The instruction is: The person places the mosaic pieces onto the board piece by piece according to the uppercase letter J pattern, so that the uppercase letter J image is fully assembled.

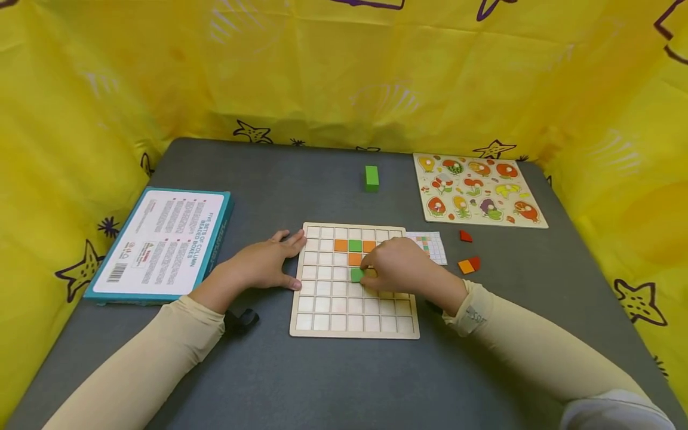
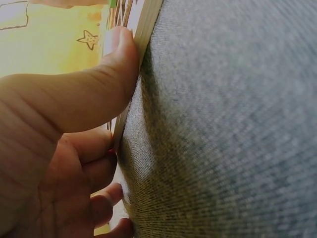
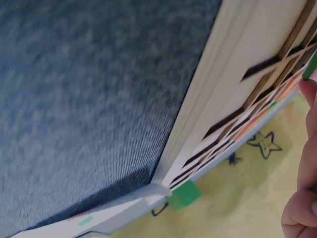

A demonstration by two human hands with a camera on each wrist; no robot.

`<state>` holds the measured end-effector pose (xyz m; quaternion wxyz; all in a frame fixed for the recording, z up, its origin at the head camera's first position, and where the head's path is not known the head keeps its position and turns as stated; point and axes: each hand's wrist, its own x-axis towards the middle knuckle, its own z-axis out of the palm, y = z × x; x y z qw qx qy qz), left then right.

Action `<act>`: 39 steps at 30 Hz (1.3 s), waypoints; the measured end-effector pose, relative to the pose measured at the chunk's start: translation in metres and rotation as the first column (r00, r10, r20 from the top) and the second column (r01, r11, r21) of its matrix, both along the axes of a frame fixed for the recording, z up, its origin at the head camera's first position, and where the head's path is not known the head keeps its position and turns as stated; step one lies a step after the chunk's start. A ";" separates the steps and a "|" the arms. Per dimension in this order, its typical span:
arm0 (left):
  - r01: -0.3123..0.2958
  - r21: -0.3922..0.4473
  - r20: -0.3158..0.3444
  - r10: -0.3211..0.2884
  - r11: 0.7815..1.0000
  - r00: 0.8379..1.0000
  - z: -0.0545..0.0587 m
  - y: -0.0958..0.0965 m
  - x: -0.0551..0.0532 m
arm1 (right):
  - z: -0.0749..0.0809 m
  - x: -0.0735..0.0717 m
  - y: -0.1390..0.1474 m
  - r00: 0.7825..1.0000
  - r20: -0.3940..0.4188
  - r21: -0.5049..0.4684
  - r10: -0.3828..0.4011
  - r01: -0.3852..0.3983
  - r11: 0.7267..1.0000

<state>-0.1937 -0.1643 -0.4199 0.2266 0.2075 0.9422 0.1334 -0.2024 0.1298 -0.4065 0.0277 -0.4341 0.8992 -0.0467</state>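
Observation:
A wooden grid board point(image 1: 329, 323) lies on the table with orange and green square tiles in its upper middle cells. My right hand point(image 1: 396, 264) is over the board and pinches a green square tile point(image 1: 356, 275) at the cells below the orange tile point(image 1: 355, 259). In the right wrist view, that tile's edge point(image 3: 311, 67) shows at my fingertip. My left hand point(image 1: 267, 263) rests at the board's left edge, its fingers spread and thumb touching the rim, as the left wrist view also shows with the thumb point(image 2: 116, 74) against the board's side.
A printed pattern card point(image 1: 438, 247) lies partly under the board's right side. Beyond it are red and orange pieces point(image 1: 466, 266) and a fruit peg puzzle point(image 1: 475, 221). A green block point(image 1: 371, 179) stands behind the board; a blue box point(image 1: 161, 245) lies at left.

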 end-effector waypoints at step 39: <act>-0.006 -0.003 0.028 0.006 1.000 1.000 0.002 0.003 -0.003 | 0.007 -0.016 0.197 0.899 0.283 0.029 -0.335 0.341 0.940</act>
